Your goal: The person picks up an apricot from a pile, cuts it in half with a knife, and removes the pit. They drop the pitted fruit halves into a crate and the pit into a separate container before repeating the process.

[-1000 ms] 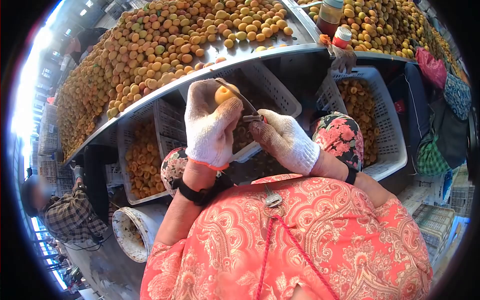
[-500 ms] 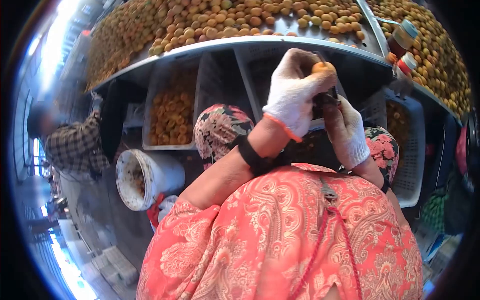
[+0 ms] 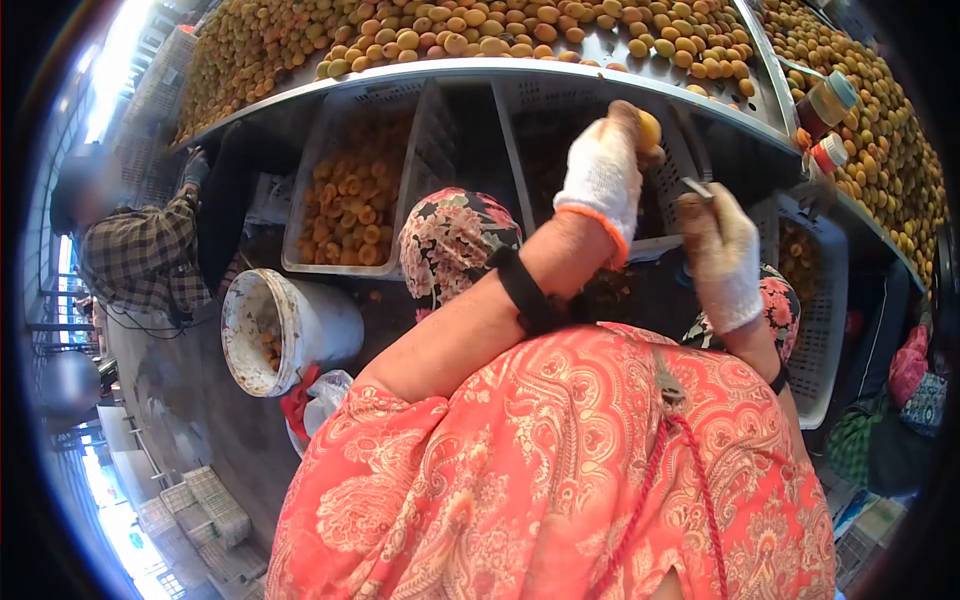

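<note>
Round yellow-orange fruits (image 3: 270,60) lie heaped on the wide metal table (image 3: 480,65). Below its edge, a pale plastic crate (image 3: 335,269) holds opened orange fruit pieces (image 3: 345,210). Wearing stained white knit gloves, the left hand (image 3: 605,168) pinches one yellow fruit (image 3: 650,130) in its grip; the right hand (image 3: 725,250) has its grip closed around a small silver-coloured metal blade (image 3: 698,188), apart from that fruit.
</note>
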A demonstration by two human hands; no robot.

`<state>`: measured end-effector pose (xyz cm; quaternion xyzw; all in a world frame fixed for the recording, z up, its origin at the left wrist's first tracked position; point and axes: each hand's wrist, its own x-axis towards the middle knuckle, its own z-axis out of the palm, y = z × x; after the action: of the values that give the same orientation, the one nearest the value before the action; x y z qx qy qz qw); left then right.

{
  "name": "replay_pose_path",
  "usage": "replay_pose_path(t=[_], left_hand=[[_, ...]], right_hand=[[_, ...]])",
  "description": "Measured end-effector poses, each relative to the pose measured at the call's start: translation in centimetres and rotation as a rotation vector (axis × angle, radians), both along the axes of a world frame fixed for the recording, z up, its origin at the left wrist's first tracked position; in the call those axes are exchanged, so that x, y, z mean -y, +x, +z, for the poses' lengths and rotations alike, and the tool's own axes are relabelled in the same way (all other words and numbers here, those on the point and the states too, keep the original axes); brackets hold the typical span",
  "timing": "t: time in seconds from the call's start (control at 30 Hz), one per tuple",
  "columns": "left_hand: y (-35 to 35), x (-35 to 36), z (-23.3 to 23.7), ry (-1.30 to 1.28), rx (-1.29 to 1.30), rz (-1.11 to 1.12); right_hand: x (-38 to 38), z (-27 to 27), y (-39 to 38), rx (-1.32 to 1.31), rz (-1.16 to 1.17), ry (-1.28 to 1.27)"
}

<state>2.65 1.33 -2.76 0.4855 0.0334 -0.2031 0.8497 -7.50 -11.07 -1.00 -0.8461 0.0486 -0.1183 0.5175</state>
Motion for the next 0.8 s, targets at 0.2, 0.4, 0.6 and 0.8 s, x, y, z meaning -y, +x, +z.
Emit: replay_pose_path(t=[0.2, 0.4, 0.6, 0.8], left_hand=[[-2.6, -0.1, -0.2, 0.429, 0.829, -0.166], [-3.5, -0.4, 0.4, 0.401, 0.779, -0.174], [-3.5, 1.3, -0.3, 0.079, 0.468, -0.192], [-3.0, 2.1, -0.9, -0.041, 0.233, -0.133]], right_hand=[[0.6, 0.3, 1.7, 0.074, -0.114, 0.501], [-0.2, 0.9, 2.2, -0.161, -0.125, 0.814], [-1.5, -0.8, 3.4, 0.070, -0.221, 0.805], [-0.2, -2.9, 4.1, 0.174, -0.149, 0.482]])
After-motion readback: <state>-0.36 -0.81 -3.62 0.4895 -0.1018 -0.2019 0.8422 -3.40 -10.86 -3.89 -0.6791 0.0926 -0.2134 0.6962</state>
